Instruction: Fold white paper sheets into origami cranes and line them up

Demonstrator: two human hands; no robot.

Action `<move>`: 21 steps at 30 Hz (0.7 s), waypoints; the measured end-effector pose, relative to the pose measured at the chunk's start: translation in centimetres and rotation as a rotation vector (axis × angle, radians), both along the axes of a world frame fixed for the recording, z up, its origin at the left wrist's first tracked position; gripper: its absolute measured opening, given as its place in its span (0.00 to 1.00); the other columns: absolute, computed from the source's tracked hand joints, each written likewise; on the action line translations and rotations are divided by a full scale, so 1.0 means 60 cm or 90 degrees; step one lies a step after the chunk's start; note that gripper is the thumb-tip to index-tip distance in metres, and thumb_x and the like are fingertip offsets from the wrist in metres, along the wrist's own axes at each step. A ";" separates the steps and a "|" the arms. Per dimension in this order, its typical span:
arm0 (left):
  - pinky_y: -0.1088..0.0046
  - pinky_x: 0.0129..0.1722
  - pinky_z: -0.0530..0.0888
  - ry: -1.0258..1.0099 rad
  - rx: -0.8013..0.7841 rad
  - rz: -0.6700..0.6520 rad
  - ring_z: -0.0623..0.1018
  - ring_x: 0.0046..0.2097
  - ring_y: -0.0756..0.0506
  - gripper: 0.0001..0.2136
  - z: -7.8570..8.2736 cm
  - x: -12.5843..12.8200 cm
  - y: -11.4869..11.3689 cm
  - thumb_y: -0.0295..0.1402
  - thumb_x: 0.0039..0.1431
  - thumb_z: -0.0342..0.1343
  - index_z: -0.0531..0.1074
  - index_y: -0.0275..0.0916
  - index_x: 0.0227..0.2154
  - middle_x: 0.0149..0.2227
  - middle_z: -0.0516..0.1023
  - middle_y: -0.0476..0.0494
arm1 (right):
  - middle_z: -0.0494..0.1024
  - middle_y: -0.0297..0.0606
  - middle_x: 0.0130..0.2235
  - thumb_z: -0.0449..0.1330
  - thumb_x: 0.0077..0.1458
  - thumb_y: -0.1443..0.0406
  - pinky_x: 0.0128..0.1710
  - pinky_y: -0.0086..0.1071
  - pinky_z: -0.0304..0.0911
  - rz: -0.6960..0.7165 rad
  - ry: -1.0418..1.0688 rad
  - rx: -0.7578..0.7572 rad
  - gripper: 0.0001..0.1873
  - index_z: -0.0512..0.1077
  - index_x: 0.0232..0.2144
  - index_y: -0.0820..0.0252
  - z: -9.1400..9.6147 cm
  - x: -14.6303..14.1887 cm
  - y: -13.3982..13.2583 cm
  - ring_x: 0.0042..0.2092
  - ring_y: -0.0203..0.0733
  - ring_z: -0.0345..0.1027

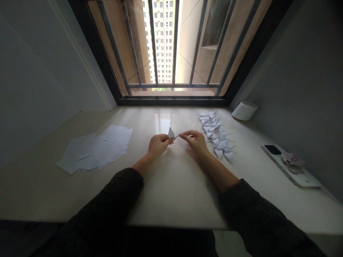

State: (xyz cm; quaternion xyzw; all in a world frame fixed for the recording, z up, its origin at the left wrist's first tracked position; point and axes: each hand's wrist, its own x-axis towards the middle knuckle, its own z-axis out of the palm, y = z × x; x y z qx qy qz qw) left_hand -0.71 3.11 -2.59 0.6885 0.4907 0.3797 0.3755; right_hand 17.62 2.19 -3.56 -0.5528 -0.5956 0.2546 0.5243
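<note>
Pinching the paper (171, 133) with my left hand (158, 144) and right hand (197, 141), I judge a fold underway; creasing needs a steady grip. Folded pieces (217, 137) lie right of the paper, sheets (96, 150) left.

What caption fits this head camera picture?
Left hand and right hand pinch a small folded paper over the table.

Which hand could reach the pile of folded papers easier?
Right, probably. The right hand pinches the folded paper and sits beside the pile of folded paper shapes; the left hand, also pinching it, lies on the side of the flat sheets.
</note>
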 end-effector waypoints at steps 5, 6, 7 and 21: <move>0.75 0.28 0.70 -0.036 -0.036 -0.020 0.78 0.31 0.46 0.15 0.003 0.002 -0.002 0.45 0.49 0.57 0.76 0.37 0.27 0.28 0.79 0.42 | 0.79 0.36 0.30 0.64 0.43 0.51 0.38 0.35 0.58 -0.005 -0.030 0.042 0.14 0.77 0.24 0.55 0.003 0.000 -0.002 0.36 0.42 0.68; 0.74 0.28 0.70 -0.043 -0.046 -0.024 0.78 0.32 0.46 0.15 0.005 0.003 -0.002 0.45 0.49 0.57 0.76 0.36 0.27 0.28 0.79 0.42 | 0.78 0.36 0.30 0.63 0.43 0.51 0.38 0.35 0.58 -0.001 -0.030 0.046 0.15 0.76 0.24 0.55 0.004 -0.001 -0.004 0.36 0.42 0.68; 0.74 0.28 0.69 -0.048 -0.056 -0.028 0.78 0.32 0.45 0.15 0.006 0.003 -0.002 0.44 0.49 0.57 0.76 0.36 0.27 0.28 0.79 0.41 | 0.78 0.36 0.30 0.63 0.44 0.51 0.37 0.35 0.58 0.002 -0.030 0.049 0.15 0.76 0.25 0.56 0.006 -0.002 -0.005 0.35 0.42 0.68; 0.75 0.27 0.68 -0.055 -0.069 -0.048 0.78 0.31 0.46 0.14 0.006 0.006 -0.004 0.43 0.49 0.57 0.76 0.35 0.27 0.27 0.79 0.41 | 0.75 0.35 0.31 0.61 0.47 0.56 0.39 0.36 0.59 0.019 -0.047 0.101 0.11 0.73 0.23 0.57 0.006 -0.005 -0.007 0.36 0.41 0.67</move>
